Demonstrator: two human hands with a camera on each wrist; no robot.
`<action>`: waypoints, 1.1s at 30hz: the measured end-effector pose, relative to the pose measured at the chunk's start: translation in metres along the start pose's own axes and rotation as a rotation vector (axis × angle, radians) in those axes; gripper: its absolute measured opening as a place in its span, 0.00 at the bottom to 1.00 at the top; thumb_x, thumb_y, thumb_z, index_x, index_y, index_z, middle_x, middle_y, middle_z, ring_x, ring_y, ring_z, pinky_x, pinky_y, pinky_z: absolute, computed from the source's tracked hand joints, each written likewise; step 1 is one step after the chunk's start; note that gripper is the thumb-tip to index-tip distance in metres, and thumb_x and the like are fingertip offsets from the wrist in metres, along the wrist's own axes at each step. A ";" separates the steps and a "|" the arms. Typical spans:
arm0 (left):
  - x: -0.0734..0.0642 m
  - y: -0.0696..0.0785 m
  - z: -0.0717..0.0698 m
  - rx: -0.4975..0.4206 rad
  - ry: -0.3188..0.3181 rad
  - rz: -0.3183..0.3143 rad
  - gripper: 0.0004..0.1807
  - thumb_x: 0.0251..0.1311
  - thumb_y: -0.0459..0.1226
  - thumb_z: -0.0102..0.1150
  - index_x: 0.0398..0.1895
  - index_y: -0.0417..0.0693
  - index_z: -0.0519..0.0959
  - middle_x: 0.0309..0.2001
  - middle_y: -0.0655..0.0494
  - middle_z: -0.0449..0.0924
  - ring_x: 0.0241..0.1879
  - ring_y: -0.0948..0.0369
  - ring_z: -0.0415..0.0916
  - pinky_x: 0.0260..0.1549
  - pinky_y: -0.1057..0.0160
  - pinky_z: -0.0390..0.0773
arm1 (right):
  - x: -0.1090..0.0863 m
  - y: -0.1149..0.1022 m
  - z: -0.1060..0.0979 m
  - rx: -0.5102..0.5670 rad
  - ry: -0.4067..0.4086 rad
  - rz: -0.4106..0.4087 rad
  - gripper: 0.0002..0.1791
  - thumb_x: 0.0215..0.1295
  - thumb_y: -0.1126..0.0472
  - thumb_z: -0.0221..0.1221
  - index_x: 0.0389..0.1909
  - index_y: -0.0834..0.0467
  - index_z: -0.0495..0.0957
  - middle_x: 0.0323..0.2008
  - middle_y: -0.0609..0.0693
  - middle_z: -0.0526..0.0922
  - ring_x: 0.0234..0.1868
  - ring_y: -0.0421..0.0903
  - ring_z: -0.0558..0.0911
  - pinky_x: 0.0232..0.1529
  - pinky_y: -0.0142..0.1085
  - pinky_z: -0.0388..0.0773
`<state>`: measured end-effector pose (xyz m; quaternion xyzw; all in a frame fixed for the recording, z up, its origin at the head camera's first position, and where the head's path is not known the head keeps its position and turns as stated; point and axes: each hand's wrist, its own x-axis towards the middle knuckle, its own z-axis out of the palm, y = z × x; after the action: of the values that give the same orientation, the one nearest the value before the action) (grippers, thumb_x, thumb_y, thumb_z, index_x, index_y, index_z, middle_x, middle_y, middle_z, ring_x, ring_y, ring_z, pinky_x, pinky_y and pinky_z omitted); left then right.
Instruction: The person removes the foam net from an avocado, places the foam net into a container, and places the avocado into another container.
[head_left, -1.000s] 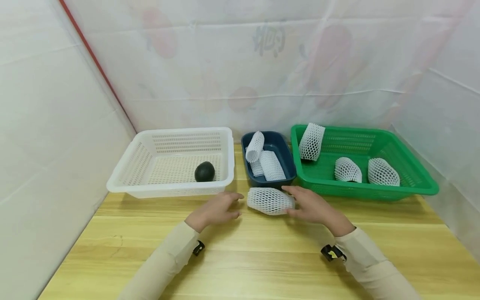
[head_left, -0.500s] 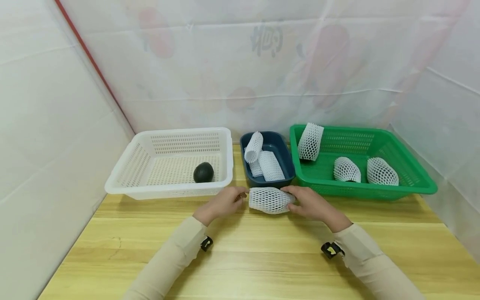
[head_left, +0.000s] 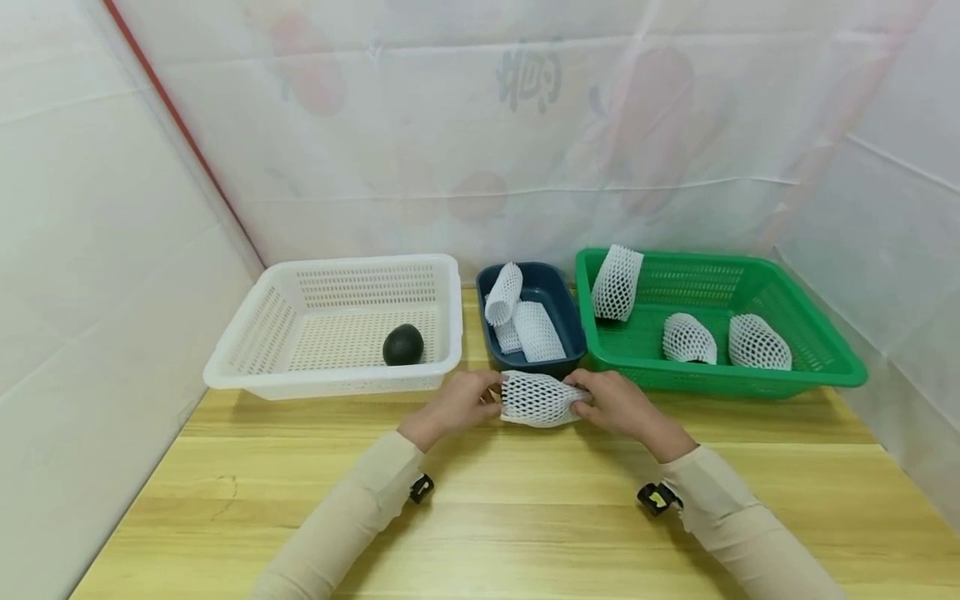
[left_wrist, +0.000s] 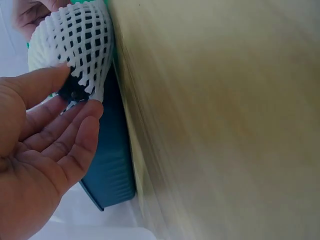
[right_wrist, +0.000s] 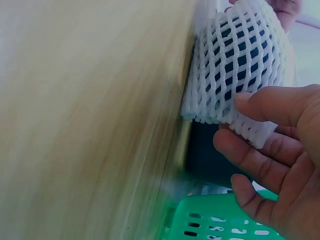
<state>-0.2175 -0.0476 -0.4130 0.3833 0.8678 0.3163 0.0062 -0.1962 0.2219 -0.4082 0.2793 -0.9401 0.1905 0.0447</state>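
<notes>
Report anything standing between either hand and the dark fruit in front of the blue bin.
Only its white foam net, wrapped around the dark fruit; the left hand and right hand touch the net's ends. Nothing else visible intervenes: the blue bin sits behind.
</notes>
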 end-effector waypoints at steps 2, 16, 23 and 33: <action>0.001 0.001 0.001 -0.013 -0.019 -0.022 0.23 0.53 0.33 0.65 0.53 0.36 0.74 0.42 0.48 0.80 0.36 0.58 0.80 0.33 0.70 0.76 | 0.000 0.000 0.001 -0.004 0.009 -0.003 0.15 0.52 0.67 0.65 0.43 0.60 0.78 0.35 0.51 0.82 0.31 0.45 0.79 0.32 0.40 0.76; 0.008 0.000 0.006 0.019 -0.048 -0.023 0.21 0.51 0.31 0.66 0.50 0.37 0.75 0.40 0.49 0.80 0.33 0.63 0.78 0.33 0.70 0.75 | 0.001 -0.005 0.002 -0.021 0.023 -0.006 0.14 0.52 0.68 0.65 0.41 0.60 0.78 0.34 0.51 0.82 0.30 0.46 0.79 0.30 0.41 0.76; 0.009 0.000 0.005 0.029 -0.054 -0.024 0.21 0.51 0.31 0.65 0.50 0.37 0.75 0.39 0.49 0.80 0.35 0.62 0.77 0.35 0.69 0.75 | 0.001 -0.006 0.002 -0.024 0.018 0.003 0.14 0.52 0.67 0.65 0.41 0.60 0.78 0.34 0.51 0.82 0.30 0.46 0.79 0.30 0.41 0.75; 0.004 0.000 0.003 0.036 -0.021 0.024 0.18 0.50 0.29 0.64 0.46 0.36 0.76 0.36 0.50 0.80 0.34 0.58 0.78 0.33 0.69 0.75 | -0.001 -0.006 0.000 -0.009 0.026 0.007 0.13 0.52 0.68 0.65 0.40 0.60 0.80 0.33 0.50 0.82 0.29 0.43 0.78 0.29 0.39 0.74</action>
<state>-0.2192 -0.0434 -0.4143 0.3969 0.8686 0.2965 0.0045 -0.1922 0.2178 -0.4060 0.2734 -0.9412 0.1901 0.0574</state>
